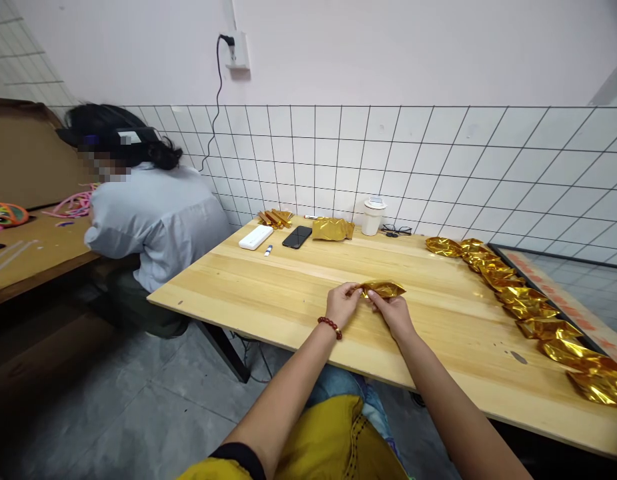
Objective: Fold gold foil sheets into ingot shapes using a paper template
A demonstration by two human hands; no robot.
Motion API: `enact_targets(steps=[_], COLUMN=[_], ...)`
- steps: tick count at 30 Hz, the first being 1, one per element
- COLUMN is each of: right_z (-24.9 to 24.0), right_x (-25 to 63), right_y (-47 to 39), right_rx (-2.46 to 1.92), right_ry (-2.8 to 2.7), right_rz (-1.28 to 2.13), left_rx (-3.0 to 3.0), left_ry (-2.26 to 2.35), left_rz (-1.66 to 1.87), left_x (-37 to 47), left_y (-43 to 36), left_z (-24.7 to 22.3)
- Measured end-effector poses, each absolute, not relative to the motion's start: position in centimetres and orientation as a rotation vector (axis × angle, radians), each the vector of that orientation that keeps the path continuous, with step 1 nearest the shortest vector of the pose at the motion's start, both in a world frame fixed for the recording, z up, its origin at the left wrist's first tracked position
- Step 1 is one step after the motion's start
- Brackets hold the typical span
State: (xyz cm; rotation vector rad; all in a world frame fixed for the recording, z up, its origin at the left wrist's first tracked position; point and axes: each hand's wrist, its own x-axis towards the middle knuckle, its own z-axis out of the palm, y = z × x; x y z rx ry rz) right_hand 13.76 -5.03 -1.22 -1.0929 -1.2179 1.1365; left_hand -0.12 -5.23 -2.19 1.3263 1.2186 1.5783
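Observation:
A folded piece of gold foil paper (385, 289) is held between both my hands, just above the middle of the wooden table. My left hand (343, 303) pinches its left end; a dark red bead bracelet circles that wrist. The fingers of my right hand (392, 313) close on its near side, thumb on top. Along the table's right side runs a row of several puffed gold foil pieces (515, 300). Near the wall lie a flat stack of gold foil sheets (333, 229) and a bundle of narrow folded foil strips (275, 219).
On the wooden table (228, 293) are a white power bank (256, 237), a phone (297, 237), a small blue-and-white tube (269, 251), a white cup (373, 217) and eyeglasses (397, 231). A black-framed panel (563, 280) borders the right. Another person (158, 213) sits left at a neighbouring table.

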Motion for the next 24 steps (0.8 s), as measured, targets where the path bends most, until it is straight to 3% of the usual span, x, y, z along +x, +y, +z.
enact_targets(steps=[15, 24], right_z=[-2.05, -1.62], right_x=[14.49, 14.32], right_y=[-4.44, -4.82], right_rx=[-1.047, -1.102], right_ry=[-1.071, -1.112], right_rz=[1.013, 1.035], left_rx=[1.268, 1.313], left_ry=[1.404, 1.176], left_rz=[1.903, 1.572], left_x=[-1.13, -0.41], left_y=[-5.19, -5.60], left_z=[-1.58, -1.75])
